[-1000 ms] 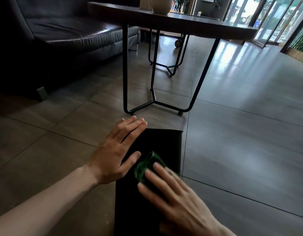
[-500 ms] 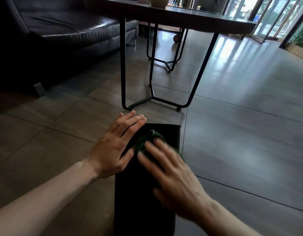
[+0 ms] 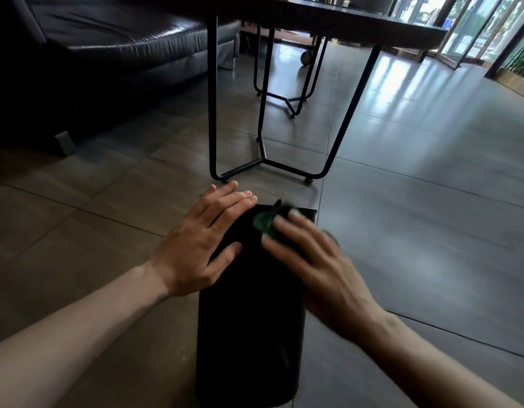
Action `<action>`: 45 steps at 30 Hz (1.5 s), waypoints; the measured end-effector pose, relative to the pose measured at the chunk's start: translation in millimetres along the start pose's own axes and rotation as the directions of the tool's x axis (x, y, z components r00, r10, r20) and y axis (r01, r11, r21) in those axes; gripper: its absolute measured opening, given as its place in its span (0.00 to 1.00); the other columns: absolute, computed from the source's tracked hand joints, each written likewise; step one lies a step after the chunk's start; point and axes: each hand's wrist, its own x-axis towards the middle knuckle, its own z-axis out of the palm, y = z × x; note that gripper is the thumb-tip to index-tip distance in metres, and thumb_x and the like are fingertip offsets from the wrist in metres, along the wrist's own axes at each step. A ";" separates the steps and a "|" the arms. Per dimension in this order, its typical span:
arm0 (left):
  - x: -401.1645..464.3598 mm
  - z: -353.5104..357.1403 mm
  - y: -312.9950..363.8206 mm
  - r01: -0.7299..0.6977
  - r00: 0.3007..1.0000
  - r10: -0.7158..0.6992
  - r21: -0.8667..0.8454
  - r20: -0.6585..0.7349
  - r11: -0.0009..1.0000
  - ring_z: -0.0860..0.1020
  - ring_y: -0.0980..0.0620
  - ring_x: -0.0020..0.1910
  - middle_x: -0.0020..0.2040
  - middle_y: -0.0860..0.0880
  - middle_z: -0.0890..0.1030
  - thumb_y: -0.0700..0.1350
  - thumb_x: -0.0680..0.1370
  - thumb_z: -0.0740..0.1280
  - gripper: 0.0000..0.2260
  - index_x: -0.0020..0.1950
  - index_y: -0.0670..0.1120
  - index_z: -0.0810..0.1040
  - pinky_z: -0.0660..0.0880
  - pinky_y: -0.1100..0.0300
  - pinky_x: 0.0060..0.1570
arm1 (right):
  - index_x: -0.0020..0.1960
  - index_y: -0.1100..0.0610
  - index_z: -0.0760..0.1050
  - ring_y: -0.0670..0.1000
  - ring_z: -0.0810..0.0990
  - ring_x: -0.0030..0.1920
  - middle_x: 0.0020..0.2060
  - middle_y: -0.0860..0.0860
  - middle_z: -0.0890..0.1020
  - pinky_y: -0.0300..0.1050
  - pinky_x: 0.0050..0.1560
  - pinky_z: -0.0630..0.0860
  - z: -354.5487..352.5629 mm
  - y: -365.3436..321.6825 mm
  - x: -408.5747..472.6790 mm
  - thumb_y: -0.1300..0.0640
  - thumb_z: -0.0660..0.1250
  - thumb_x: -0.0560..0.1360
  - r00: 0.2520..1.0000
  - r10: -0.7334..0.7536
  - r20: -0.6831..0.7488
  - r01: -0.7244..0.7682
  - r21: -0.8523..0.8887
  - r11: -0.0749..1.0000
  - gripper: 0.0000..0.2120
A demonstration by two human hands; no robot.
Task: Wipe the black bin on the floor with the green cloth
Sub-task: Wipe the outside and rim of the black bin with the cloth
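- Head camera view, looking down past two bare forearms at a tall black bin (image 3: 249, 334) lying on its side on a floor of large grey-brown tiles (image 3: 431, 245), its length running away from the viewer.
- On the left edge of the bin's upper surface rests the left hand (image 3: 201, 245), flat, with fingers straight and slightly apart, thumb on the black surface.
- Beside it, the right hand (image 3: 316, 266) presses a crumpled green cloth (image 3: 265, 220) against the bin near its far end; the fingers are extended and spread over the cloth, not curled round it. This hand is slightly blurred.
- Just beyond the bin's far end stands a dark round-edged table (image 3: 372, 28) on thin black metal legs joined at floor level.
- Farther left sits a dark leather sofa (image 3: 122, 39), mostly in shadow.
- At far right, glass doors (image 3: 472, 30) let in daylight that reflects off the tiles.
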 end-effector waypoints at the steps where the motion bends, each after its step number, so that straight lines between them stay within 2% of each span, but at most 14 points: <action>1: 1.2 0.2 0.1 0.008 1.000 -0.008 -0.003 0.003 1.000 0.58 0.46 0.84 0.80 0.47 0.68 0.49 0.79 0.64 0.30 0.81 0.43 0.65 0.58 0.40 0.82 | 0.79 0.53 0.67 0.59 0.58 0.82 0.79 0.56 0.67 0.63 0.74 0.70 -1.0 0.5 12.9 0.57 0.64 0.83 0.997 0.076 0.000 -0.076 0.015 0.997 0.25; 3: 4.8 0.6 -0.1 0.032 0.999 -0.032 -0.006 0.009 0.999 0.58 0.45 0.84 0.80 0.47 0.68 0.49 0.80 0.63 0.30 0.81 0.43 0.65 0.57 0.41 0.82 | 0.79 0.54 0.67 0.60 0.58 0.82 0.79 0.57 0.67 0.63 0.74 0.70 3.5 -3.6 13.4 0.56 0.64 0.82 0.997 0.074 0.028 -0.073 -0.030 0.997 0.25; 8: 6.0 1.3 -3.0 0.042 0.999 -0.042 -0.011 0.011 0.999 0.58 0.46 0.84 0.80 0.47 0.68 0.49 0.80 0.62 0.29 0.81 0.43 0.65 0.57 0.41 0.82 | 0.79 0.48 0.66 0.58 0.61 0.81 0.78 0.50 0.70 0.55 0.75 0.70 44.7 -59.6 -51.2 0.51 0.58 0.86 0.888 -0.370 0.274 0.440 -0.268 0.857 0.22; 9: 4.3 2.2 -2.6 0.032 0.999 -0.032 -0.016 0.008 0.999 0.58 0.46 0.84 0.80 0.48 0.68 0.49 0.80 0.63 0.29 0.81 0.44 0.65 0.57 0.42 0.82 | 0.80 0.51 0.63 0.55 0.61 0.81 0.78 0.50 0.70 0.55 0.78 0.65 63.3 -72.3 -44.4 0.47 0.61 0.84 0.920 -0.298 0.257 0.376 -0.351 0.858 0.26; 11: 3.1 3.7 -0.7 0.006 1.000 -0.006 -0.019 0.004 1.000 0.57 0.47 0.85 0.80 0.49 0.68 0.49 0.80 0.63 0.29 0.81 0.45 0.64 0.55 0.44 0.83 | 0.81 0.62 0.54 0.53 0.53 0.83 0.82 0.58 0.59 0.49 0.80 0.60 65.2 -82.7 -31.4 0.47 0.60 0.83 0.984 0.059 0.166 -0.038 -0.126 0.991 0.34; 13: 4.7 4.5 1.2 0.005 1.000 -0.005 -0.019 0.001 1.000 0.57 0.47 0.85 0.80 0.48 0.68 0.48 0.80 0.63 0.29 0.81 0.44 0.65 0.56 0.43 0.83 | 0.82 0.56 0.55 0.58 0.46 0.83 0.83 0.58 0.54 0.43 0.73 0.71 60.4 -75.6 -40.6 0.52 0.55 0.87 0.987 -0.159 0.023 0.160 -0.244 0.957 0.26; 15: 5.4 3.0 1.7 0.026 1.000 -0.026 -0.023 0.002 0.999 0.58 0.46 0.84 0.80 0.46 0.68 0.48 0.79 0.64 0.30 0.81 0.43 0.65 0.58 0.41 0.82 | 0.79 0.50 0.67 0.60 0.55 0.82 0.81 0.55 0.64 0.53 0.73 0.73 39.4 -45.6 -66.8 0.57 0.54 0.88 0.915 -0.351 0.198 0.376 -0.104 0.921 0.20; 20: 6.6 1.9 6.6 0.030 1.000 -0.030 -0.008 0.008 1.000 0.59 0.44 0.84 0.80 0.45 0.68 0.49 0.79 0.63 0.30 0.81 0.42 0.65 0.57 0.42 0.82 | 0.77 0.56 0.71 0.59 0.59 0.82 0.79 0.57 0.68 0.62 0.73 0.70 12.3 -6.6 4.3 0.62 0.67 0.82 0.985 0.162 -0.066 -0.157 0.085 0.984 0.23; 24: 7.4 0.5 2.8 0.041 0.999 -0.041 0.001 0.005 0.999 0.59 0.44 0.84 0.80 0.45 0.68 0.48 0.79 0.63 0.30 0.81 0.41 0.65 0.58 0.42 0.82 | 0.77 0.53 0.70 0.61 0.60 0.81 0.79 0.56 0.68 0.62 0.76 0.67 26.3 -22.4 -25.1 0.58 0.62 0.85 0.990 -0.143 -0.018 0.143 0.000 0.990 0.20; 29: 2.3 2.5 2.0 0.020 1.000 -0.020 -0.014 -0.003 1.000 0.58 0.45 0.84 0.80 0.47 0.68 0.49 0.80 0.64 0.29 0.81 0.43 0.65 0.56 0.42 0.82 | 0.78 0.44 0.66 0.56 0.66 0.79 0.79 0.48 0.68 0.53 0.76 0.70 52.2 -60.6 -98.3 0.56 0.49 0.89 0.793 -0.522 0.315 0.590 -0.180 0.787 0.20; 34: 8.2 3.8 7.7 0.017 1.000 -0.017 -0.027 0.000 1.000 0.59 0.44 0.84 0.79 0.45 0.69 0.46 0.79 0.65 0.30 0.80 0.42 0.66 0.59 0.40 0.81 | 0.77 0.52 0.70 0.60 0.60 0.81 0.79 0.55 0.67 0.62 0.75 0.69 21.9 -20.7 -37.4 0.60 0.64 0.84 0.991 -0.133 0.013 0.132 0.044 0.990 0.22; 38: 11.0 1.5 11.7 0.027 1.000 -0.027 -0.029 0.006 0.999 0.59 0.44 0.84 0.79 0.45 0.69 0.46 0.79 0.66 0.30 0.80 0.42 0.66 0.60 0.39 0.80 | 0.76 0.54 0.71 0.58 0.60 0.82 0.78 0.56 0.70 0.61 0.73 0.71 6.8 -3.3 11.5 0.59 0.66 0.82 0.983 0.145 -0.113 -0.136 0.084 0.987 0.23; 42: 9.3 -0.8 10.9 0.038 0.999 -0.038 -0.026 0.006 0.999 0.59 0.44 0.84 0.80 0.45 0.69 0.44 0.78 0.67 0.30 0.80 0.42 0.66 0.58 0.41 0.81 | 0.77 0.51 0.70 0.60 0.61 0.81 0.79 0.53 0.69 0.60 0.73 0.71 29.9 -34.6 -38.0 0.56 0.60 0.85 0.986 -0.167 0.021 0.168 -0.025 0.986 0.20; 45: 4.7 0.1 12.0 0.011 1.000 -0.011 -0.025 0.003 1.000 0.58 0.44 0.84 0.80 0.46 0.68 0.47 0.80 0.65 0.29 0.81 0.42 0.65 0.58 0.42 0.82 | 0.78 0.47 0.68 0.60 0.60 0.81 0.78 0.51 0.70 0.54 0.71 0.74 41.6 -56.9 -84.8 0.54 0.55 0.88 0.852 -0.469 0.232 0.506 -0.134 0.852 0.19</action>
